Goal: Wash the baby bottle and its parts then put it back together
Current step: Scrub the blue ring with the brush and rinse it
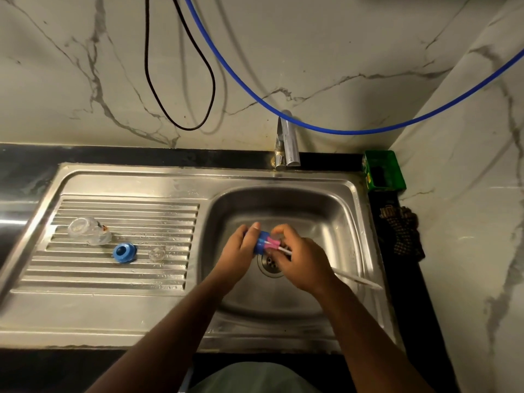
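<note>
Steel sink point(283, 180) against marble wall point(312, 52).

Blue bottle part point(261, 241): a short blue cylinder, lying sideways, held over the sink basin.
Brush point(283, 249): pink head set against the blue part, white handle slanting down to the right.
Blue ring point(124, 252): lies flat on the ribbed drainboard.
Clear nipple point(156, 254): just right of the ring.
Clear bottle point(89, 230): lies on its side, upper left of the ring.
</note>
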`<action>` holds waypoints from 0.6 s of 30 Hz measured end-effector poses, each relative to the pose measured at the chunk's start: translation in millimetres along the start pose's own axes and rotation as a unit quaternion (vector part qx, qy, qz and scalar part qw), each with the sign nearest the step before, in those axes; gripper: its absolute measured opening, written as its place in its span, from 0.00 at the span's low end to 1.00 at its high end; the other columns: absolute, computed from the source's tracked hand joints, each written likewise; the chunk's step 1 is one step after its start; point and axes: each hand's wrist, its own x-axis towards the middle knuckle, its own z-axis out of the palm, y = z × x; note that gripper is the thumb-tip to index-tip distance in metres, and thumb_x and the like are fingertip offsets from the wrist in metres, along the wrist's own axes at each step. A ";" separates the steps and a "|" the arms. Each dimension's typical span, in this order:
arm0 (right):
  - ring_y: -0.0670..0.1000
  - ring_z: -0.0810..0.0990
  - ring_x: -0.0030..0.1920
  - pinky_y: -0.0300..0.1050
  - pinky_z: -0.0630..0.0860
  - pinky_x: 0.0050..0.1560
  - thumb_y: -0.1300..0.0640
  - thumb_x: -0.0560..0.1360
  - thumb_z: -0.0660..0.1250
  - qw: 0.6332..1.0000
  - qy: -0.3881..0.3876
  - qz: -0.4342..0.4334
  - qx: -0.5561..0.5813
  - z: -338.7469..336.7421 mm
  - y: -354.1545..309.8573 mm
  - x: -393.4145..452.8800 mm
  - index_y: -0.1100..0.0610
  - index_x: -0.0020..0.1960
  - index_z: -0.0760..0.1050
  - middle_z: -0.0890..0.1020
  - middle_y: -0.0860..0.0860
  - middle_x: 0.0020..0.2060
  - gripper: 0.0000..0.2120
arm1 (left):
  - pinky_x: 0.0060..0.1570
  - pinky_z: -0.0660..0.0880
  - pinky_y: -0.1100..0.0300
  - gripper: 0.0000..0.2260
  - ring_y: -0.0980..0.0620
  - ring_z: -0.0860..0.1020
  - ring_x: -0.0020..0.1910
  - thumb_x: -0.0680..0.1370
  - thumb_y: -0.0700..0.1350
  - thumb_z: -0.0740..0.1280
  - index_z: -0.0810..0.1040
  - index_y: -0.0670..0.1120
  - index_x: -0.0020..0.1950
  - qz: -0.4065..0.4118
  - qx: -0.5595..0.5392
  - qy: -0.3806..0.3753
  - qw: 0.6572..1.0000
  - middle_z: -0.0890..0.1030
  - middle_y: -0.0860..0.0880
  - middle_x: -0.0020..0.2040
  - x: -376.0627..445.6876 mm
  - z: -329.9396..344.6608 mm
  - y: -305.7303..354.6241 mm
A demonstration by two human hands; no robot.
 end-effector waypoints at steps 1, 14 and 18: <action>0.47 0.85 0.44 0.46 0.82 0.44 0.38 0.79 0.67 1.000 0.008 0.013 0.003 2.5 0.0 -0.3 0.41 0.64 0.70 0.86 0.46 0.47 0.17 | 0.42 0.78 0.58 0.18 0.54 0.80 0.38 0.86 0.57 0.61 0.80 0.43 0.53 -0.005 0.007 0.000 1.000 0.82 0.47 0.40 0.1 0.8 1.8; 0.47 0.82 0.38 0.31 0.68 0.36 0.40 0.81 0.63 0.993 0.067 -0.069 -0.068 19.4 -4.3 -18.0 0.46 0.55 0.77 0.85 0.45 0.42 0.11 | 0.47 0.78 0.50 0.18 0.49 0.79 0.39 0.86 0.55 0.61 0.80 0.43 0.50 -0.011 0.023 0.011 1.000 0.81 0.43 0.40 -4.3 1.7 1.0; 0.44 0.80 0.36 0.32 0.69 0.35 0.41 0.79 0.68 0.991 0.109 -0.061 -0.048 12.6 -4.5 -11.7 0.48 0.54 0.79 0.85 0.44 0.42 0.12 | 0.41 0.77 0.59 0.17 0.54 0.79 0.37 0.86 0.55 0.60 0.81 0.43 0.51 -0.016 0.016 0.019 1.000 0.82 0.47 0.39 -9.3 0.6 2.3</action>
